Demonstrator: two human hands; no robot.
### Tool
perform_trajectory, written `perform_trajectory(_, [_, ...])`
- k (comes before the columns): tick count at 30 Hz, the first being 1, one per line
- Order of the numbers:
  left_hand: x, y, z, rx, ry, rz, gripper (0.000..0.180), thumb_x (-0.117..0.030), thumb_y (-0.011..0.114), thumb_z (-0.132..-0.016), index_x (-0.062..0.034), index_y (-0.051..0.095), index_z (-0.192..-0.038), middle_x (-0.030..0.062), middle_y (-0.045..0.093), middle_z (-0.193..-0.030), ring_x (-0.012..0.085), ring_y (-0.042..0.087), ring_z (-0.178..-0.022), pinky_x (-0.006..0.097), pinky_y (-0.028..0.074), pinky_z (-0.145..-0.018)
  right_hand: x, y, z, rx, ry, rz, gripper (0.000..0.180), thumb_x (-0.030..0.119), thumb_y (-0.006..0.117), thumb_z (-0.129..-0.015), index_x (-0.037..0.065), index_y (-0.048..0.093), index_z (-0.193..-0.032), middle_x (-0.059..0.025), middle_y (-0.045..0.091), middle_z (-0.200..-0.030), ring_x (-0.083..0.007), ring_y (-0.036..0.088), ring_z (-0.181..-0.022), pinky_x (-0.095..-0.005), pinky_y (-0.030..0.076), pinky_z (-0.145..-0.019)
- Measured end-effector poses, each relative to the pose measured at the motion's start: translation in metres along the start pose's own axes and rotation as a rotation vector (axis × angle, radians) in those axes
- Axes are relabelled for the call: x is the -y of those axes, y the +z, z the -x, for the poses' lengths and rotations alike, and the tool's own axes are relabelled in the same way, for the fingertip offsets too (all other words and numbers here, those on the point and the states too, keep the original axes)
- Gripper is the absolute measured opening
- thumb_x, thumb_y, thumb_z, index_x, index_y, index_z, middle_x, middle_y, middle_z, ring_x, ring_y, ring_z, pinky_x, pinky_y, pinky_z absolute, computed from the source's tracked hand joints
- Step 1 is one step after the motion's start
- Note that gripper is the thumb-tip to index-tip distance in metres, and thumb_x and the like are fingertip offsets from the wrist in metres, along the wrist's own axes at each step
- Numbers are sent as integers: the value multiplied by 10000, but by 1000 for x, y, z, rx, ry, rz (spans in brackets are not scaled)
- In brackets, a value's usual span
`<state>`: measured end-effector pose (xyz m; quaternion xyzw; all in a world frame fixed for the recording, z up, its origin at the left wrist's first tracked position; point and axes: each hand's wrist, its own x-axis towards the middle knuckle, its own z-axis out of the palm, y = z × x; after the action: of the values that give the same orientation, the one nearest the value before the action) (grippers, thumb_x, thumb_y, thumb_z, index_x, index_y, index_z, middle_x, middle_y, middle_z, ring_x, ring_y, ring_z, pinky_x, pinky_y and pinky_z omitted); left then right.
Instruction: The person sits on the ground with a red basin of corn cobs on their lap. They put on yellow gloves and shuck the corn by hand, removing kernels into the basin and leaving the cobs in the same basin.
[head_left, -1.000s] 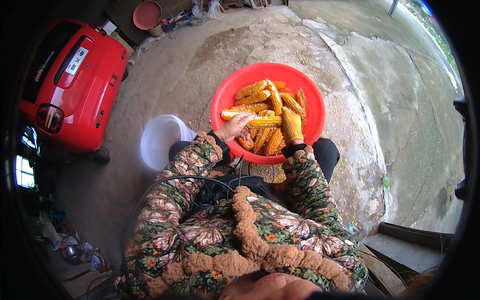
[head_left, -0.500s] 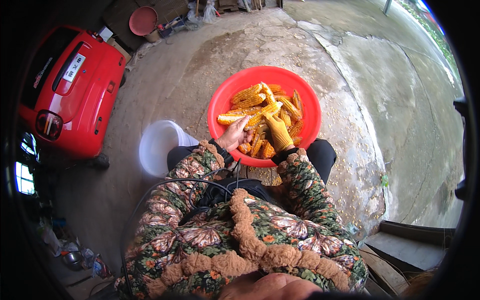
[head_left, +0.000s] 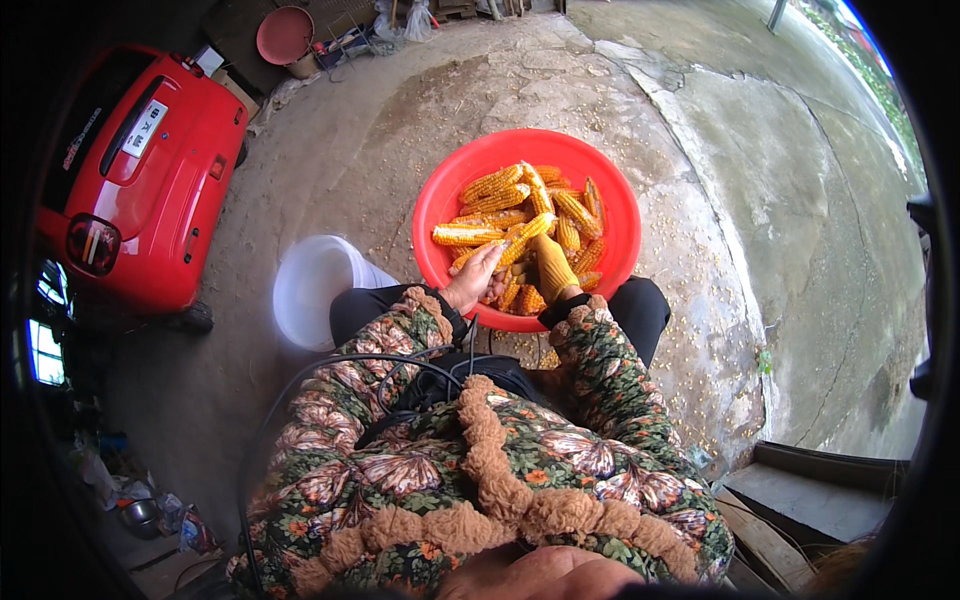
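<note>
A corn cob with yellow kernels slants between my two hands, over the near part of a red basin. The bare fingers of my left hand are closed round its lower end. My right hand wears a yellow knitted glove and grips the cob from the right, near its upper end; its fingertips are partly hidden. Several more corn cobs lie heaped in the basin beyond and beside my hands. The basin rests between my knees.
Left of the basin stands a white translucent bucket. A red car is parked at the far left. Loose kernels are scattered over the concrete floor. A black cable crosses my left sleeve. At the back is a red round pan.
The held cob has tipped to a steeper slant and sits slightly lower. My left hand has turned a little, and my gloved hand has moved slightly down. Both stay on the cob.
</note>
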<state>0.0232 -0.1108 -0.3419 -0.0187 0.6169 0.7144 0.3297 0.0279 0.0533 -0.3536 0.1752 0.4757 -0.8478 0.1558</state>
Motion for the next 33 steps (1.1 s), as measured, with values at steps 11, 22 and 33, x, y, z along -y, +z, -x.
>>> perform_trajectory(11, [1, -6, 1, 85, -35, 146, 351, -407, 447, -959, -178, 462, -1223, -2, 479, -730, 115, 468, -539, 257, 412, -501, 17, -10, -5, -127, -107, -96, 313, 365, 522, -840, 76, 525, -959, -69, 571, -668, -168, 537, -496, -266, 437, -455])
perform_trajectory(22, [-16, 1, 9, 163, -21, -129, 407, -424, 499, -932, -113, 474, -1194, -27, 516, -807, 14, 432, -542, 144, 290, -380, 8, -6, -1, 79, -118, -86, 256, 336, 476, -883, 107, 554, -965, -38, 567, -614, -155, 538, -469, -255, 427, -426])
perform_trajectory(33, [-17, 5, 5, 120, -69, -87, 395, -421, 491, -936, -111, 478, -1181, -30, 487, -794, 12, 413, -531, 141, 269, -367, 15, 0, -7, 18, -78, 12, 232, 298, 452, -888, 92, 556, -912, -41, 553, -634, -144, 520, -465, -250, 421, -435])
